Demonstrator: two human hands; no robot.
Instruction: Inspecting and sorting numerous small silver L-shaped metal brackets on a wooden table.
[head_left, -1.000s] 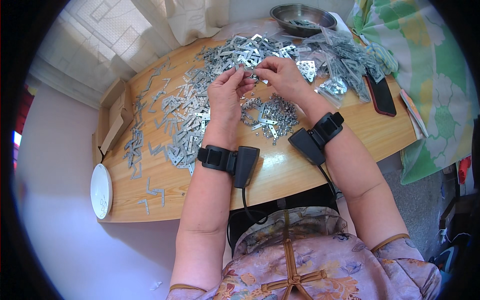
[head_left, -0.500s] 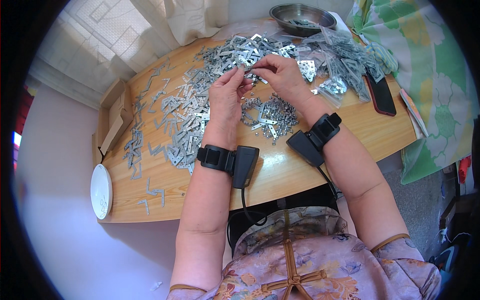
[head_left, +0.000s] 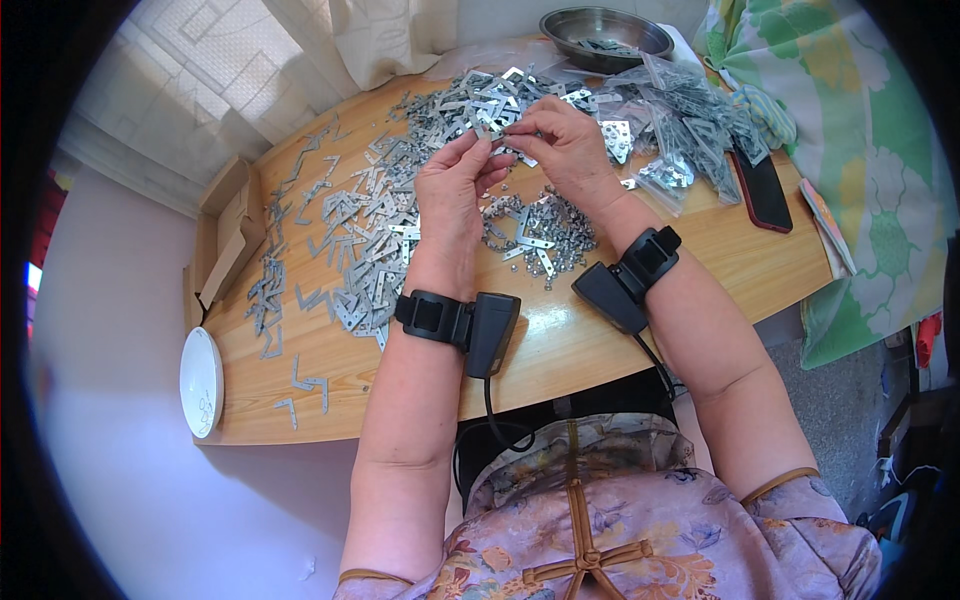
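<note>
My left hand [head_left: 450,190] and my right hand [head_left: 568,150] meet over the far part of the table, fingertips almost touching. Pinched in the left thumb and fingers is a small silver metal bracket [head_left: 483,131], partly hidden. My right thumb and forefinger press together right beside it; whatever is between them is too small to make out. Behind and left of the hands spreads a heap of flat L-shaped metal brackets [head_left: 370,235]. Close below the hands lies a pile of small screws [head_left: 565,235], with a few L-shaped brackets on it.
Clear plastic bags of brackets [head_left: 690,120] lie at the right, beside a dark phone [head_left: 762,190]. A steel bowl [head_left: 605,35] stands at the back. An open cardboard box [head_left: 228,225] and a white bowl [head_left: 202,385] sit along the left edge of the wooden table [head_left: 400,405].
My right hand has shifted slightly up and left, its fingertips still at the left hand's. The left hand has moved only a little.
</note>
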